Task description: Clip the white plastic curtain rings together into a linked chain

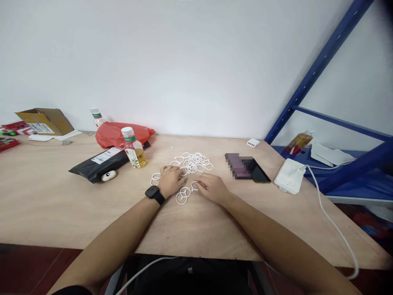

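A loose heap of white plastic rings (pixel 194 161) lies in the middle of the wooden table (pixel 55 205). My left hand (pixel 172 180), with a black watch on the wrist, rests on the table with its fingers curled at the near edge of the heap. My right hand (pixel 212 187) lies beside it, fingers pinched on a white ring (pixel 194 186). A few more rings (pixel 183 196) lie between the two hands, and some (pixel 155 178) sit left of my left hand.
A tea bottle (pixel 134 148), a black parcel (pixel 100 162), a red bag (pixel 118 133) and a small white object (pixel 108 175) are at the left. Phones (pixel 247 168), a white power bank (pixel 290 176) with cable and a blue rack (pixel 337 123) stand on the right. A cardboard box (pixel 46 121) is far left.
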Motion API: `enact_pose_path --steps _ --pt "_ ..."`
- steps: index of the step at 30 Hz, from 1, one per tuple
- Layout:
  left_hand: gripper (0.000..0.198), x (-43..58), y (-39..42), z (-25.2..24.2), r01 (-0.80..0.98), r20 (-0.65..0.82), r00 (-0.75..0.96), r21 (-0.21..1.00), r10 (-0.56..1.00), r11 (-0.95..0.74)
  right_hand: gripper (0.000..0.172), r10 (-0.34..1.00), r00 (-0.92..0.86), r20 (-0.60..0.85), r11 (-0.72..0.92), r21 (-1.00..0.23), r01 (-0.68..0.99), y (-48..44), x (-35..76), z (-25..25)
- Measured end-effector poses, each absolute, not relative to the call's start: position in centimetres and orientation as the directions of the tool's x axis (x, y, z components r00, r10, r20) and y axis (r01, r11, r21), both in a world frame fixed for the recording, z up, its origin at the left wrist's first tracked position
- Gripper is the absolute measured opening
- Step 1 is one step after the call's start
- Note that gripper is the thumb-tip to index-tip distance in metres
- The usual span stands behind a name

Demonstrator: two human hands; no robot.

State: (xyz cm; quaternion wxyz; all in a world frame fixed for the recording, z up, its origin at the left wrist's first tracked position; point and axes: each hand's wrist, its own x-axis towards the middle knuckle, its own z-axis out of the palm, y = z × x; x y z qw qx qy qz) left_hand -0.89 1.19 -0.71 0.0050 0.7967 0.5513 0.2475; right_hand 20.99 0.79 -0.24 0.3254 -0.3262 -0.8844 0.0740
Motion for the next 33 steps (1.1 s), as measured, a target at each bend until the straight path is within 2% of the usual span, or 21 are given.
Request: enact_pose_path --steps 3,6,11,16,24,28,33 --pt "0.021 -0.6 1.0 -0.2 0.869 0.395 0.273 0.289 0.877 -0.400 0.016 0.695 -0.494 0.522 0.711 -0.396 0.581 1.2 21.1 -0.5" --pt "0.027 -0.5 0.6 0.3 0.843 0.460 0.259 0.322 0.850 -0.431 0.021 0.746 -0.406 0.528 0.654 -0.467 0.595 1.5 21.1 -0.7" --pt "0.031 0.2 -0.4 0.9 0.777 0.514 0.295 0.361 0.805 -0.516 0.025 0.737 -0.335 0.587 0.667 -0.550 0.502 1.3 21.1 -0.6" --pt "0.025 0.8 -1.0 1.1 0.740 0.495 0.349 0.375 0.796 -0.558 0.025 0.653 -0.394 0.647 0.756 -0.522 0.394 0.7 20.9 -0.4" --pt "0.021 1.0 -1.4 1.4 0.718 0.468 0.403 0.372 0.787 -0.589 0.017 0.660 -0.347 0.666 0.742 -0.506 0.439 0.5 20.9 -0.1" --pt "0.021 0.9 -1.7 1.5 0.723 0.515 0.348 0.385 0.783 -0.574 0.014 0.670 -0.301 0.679 0.727 -0.517 0.451 0.6 21.0 -0.2" --pt "0.024 0.9 -1.8 1.7 0.707 0.585 0.315 0.380 0.747 -0.596 0.016 0.659 -0.351 0.665 0.741 -0.497 0.451 0.5 21.0 -0.1"
